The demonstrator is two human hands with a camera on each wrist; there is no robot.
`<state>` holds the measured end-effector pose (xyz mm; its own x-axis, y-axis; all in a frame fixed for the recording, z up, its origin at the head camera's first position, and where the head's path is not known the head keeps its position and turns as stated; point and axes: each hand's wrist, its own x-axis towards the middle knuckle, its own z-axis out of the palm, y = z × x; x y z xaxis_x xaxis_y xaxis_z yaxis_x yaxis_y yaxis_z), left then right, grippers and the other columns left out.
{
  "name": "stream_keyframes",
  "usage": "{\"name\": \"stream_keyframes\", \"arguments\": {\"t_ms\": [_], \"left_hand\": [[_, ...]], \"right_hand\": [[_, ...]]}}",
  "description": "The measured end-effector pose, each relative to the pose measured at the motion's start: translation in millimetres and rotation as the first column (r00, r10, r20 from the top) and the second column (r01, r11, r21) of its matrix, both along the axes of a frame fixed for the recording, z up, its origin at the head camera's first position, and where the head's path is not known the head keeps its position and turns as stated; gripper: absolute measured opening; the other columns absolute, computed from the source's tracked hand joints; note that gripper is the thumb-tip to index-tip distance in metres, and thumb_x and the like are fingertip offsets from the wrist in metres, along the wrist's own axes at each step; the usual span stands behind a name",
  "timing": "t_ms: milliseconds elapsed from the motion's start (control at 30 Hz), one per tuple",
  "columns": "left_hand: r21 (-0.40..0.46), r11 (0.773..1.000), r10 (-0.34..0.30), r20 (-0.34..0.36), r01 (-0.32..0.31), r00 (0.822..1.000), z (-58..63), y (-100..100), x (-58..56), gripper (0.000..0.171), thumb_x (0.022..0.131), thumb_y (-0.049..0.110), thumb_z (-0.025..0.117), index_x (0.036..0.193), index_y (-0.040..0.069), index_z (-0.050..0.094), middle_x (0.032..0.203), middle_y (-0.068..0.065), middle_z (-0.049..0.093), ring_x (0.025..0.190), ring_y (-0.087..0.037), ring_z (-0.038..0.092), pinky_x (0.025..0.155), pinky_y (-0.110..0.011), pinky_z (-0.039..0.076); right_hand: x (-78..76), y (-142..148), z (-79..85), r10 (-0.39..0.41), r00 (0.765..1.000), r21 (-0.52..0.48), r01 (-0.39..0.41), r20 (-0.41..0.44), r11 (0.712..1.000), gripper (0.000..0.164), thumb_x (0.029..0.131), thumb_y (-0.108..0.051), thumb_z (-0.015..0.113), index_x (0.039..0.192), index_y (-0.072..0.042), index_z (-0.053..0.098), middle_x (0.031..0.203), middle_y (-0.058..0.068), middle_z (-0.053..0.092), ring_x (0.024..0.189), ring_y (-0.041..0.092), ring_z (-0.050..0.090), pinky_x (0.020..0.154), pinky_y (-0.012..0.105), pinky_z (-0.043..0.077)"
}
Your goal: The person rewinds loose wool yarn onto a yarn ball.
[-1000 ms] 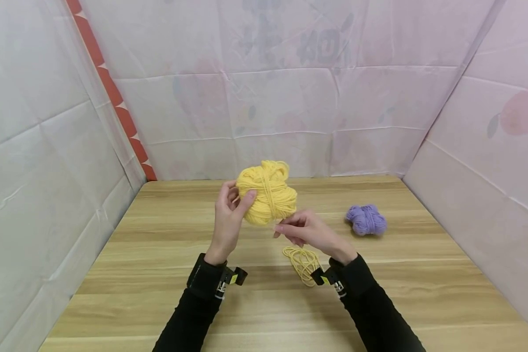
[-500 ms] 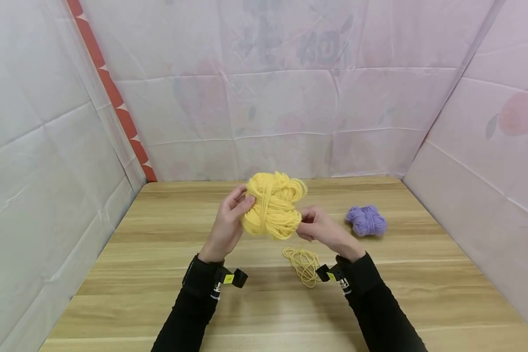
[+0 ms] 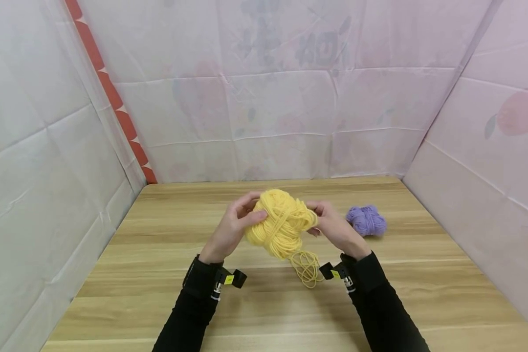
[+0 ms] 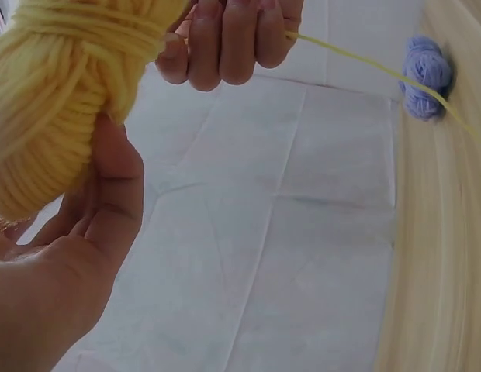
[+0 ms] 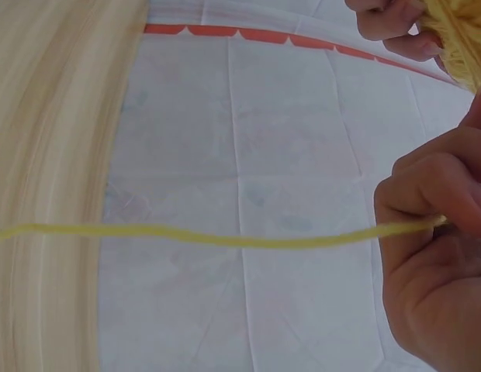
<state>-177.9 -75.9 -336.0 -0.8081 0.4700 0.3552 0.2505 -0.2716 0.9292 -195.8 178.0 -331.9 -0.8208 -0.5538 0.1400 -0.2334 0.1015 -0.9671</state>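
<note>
My left hand (image 3: 230, 230) grips a skein of yellow yarn (image 3: 281, 225) above the table, thumb on the near face and fingers behind. At the skein's right side, my right hand (image 3: 336, 229) has curled fingers, and its fingertips are partly hidden behind the skein in the head view. In the right wrist view a yellow strand (image 5: 264, 240) runs out of that hand's curled fingers toward the table. A loose tangle of yellow yarn (image 3: 307, 269) lies on the table below the skein.
A purple skein of yarn (image 3: 366, 220) lies on the wooden table (image 3: 158, 293), right of the hands. White sheeting with a faint print (image 3: 286, 107) walls in the back and both sides. Red trim (image 3: 114, 93) runs down the back left corner.
The yellow skein has come down and slightly right, turning in the left hand. My right hand has shifted right and up along the skein's side. The purple skein has not moved.
</note>
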Motion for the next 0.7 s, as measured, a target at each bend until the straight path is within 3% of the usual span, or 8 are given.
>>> {"name": "stream_keyframes", "arguments": {"t_ms": [267, 500, 700], "left_hand": [[-0.081, 0.997, 0.014, -0.039, -0.017, 0.999, -1.5, 0.9, -2.0, 0.039, 0.092, 0.012, 0.060, 0.131, 0.010, 0.054, 0.111, -0.007, 0.063, 0.086, -0.013, 0.067, 0.071, -0.027, 0.058], [-0.124, 0.991, 0.038, -0.060, -0.045, 0.997, -3.6, 2.3, -3.5, 0.039, 0.091, 0.011, 0.063, 0.128, 0.009, 0.056, 0.110, -0.008, 0.065, 0.088, -0.014, 0.066, 0.073, -0.028, 0.058], [-0.166, 0.981, 0.094, -0.069, -0.104, 0.993, -4.4, 4.1, -3.9, 0.038, 0.090, 0.013, 0.065, 0.127, 0.014, 0.058, 0.111, -0.011, 0.064, 0.087, -0.013, 0.066, 0.071, -0.029, 0.058]], "right_hand": [[0.1, 0.9, 1.7, -0.074, 0.997, -0.001, 0.074, -0.005, 0.997, 0.022, 0.101, -0.025, 0.050, 0.086, -0.013, 0.060, 0.076, -0.007, 0.057, 0.060, 0.005, 0.045, 0.051, 0.022, 0.036], [-0.6, -0.1, 1.0, -0.099, 0.995, -0.023, 0.099, -0.005, 0.995, 0.021, 0.100, -0.023, 0.052, 0.084, -0.012, 0.060, 0.073, -0.008, 0.055, 0.056, 0.005, 0.042, 0.048, 0.020, 0.036], [1.6, -0.1, 2.4, -0.124, 0.992, -0.013, 0.124, -0.003, 0.992, 0.019, 0.099, -0.028, 0.054, 0.092, -0.012, 0.061, 0.072, -0.008, 0.056, 0.058, 0.005, 0.044, 0.049, 0.021, 0.036]]}}
